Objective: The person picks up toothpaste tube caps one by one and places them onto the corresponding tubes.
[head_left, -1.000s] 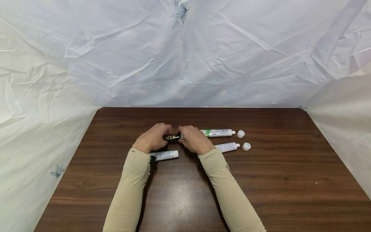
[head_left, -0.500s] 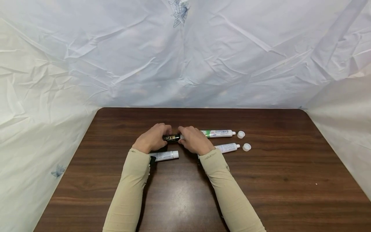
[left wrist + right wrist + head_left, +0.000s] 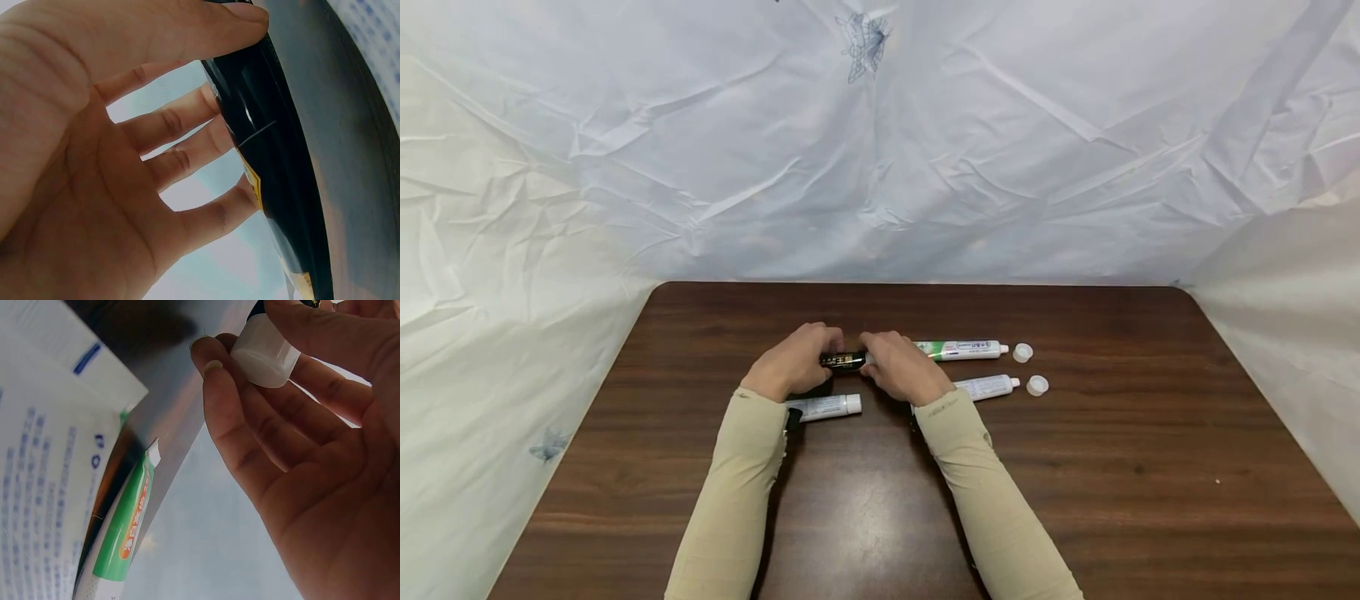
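The black tube (image 3: 844, 361) is held between the left hand (image 3: 793, 360) and the right hand (image 3: 901, 364), its white cap (image 3: 264, 355) at the right end. Its contents, like those of three paler tubes (image 3: 968, 349) nearby, are hidden. The body is gripped by the left, the cap pinched by the right

The held tube (image 3: 842, 361) is apparently behind one tube (image 3: 826, 407) and left of two others (image 3: 976, 349).
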Demonstrator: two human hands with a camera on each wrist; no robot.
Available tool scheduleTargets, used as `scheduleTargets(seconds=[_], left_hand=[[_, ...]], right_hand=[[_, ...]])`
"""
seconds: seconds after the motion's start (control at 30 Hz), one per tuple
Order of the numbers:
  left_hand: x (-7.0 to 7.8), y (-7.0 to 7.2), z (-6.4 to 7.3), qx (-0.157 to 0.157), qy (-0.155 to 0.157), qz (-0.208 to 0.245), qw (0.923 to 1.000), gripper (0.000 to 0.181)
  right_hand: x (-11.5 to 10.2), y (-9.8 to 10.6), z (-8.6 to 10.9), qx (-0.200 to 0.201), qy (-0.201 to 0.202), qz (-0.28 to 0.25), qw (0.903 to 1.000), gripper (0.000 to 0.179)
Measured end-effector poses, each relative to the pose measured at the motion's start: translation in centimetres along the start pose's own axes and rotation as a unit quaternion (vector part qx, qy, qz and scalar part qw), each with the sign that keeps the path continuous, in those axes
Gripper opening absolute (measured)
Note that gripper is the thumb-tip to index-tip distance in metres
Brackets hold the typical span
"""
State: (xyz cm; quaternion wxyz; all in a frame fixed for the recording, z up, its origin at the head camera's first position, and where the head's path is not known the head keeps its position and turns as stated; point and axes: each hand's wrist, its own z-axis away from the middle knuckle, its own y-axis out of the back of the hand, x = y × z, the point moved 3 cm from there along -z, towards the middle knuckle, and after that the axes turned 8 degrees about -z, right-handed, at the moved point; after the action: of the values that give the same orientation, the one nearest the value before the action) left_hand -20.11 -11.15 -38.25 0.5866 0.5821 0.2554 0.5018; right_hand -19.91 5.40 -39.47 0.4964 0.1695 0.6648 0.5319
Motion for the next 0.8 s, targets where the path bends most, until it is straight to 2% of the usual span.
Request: scheduleTargets(seconds=[0.33, 0.63, 0.8], left_hand=[[0.01, 0.09, 0.20, 0.001, 0.001, -0.003, 1.0000, 0.025], [-0.02, 0.03, 0.16, 0.011, -0.008, -0.002, 0.9999, 0.021], [0.02, 0.05, 0.27, 0.008, -0.007, -0.003, 0.9999, 0.023]], right_hand=[[-0.11, -0.02, 0.13, -0.008, 0.003, -0.016, 0.9998, 0.021], [0.00, 0.13, 0.30, -0.014, -0.013, -0.021, 0.9996, 0.021], [0.01, 0.26, 0.34, -0.003, -0.011, 0.007, 0.9999, 0.031]])
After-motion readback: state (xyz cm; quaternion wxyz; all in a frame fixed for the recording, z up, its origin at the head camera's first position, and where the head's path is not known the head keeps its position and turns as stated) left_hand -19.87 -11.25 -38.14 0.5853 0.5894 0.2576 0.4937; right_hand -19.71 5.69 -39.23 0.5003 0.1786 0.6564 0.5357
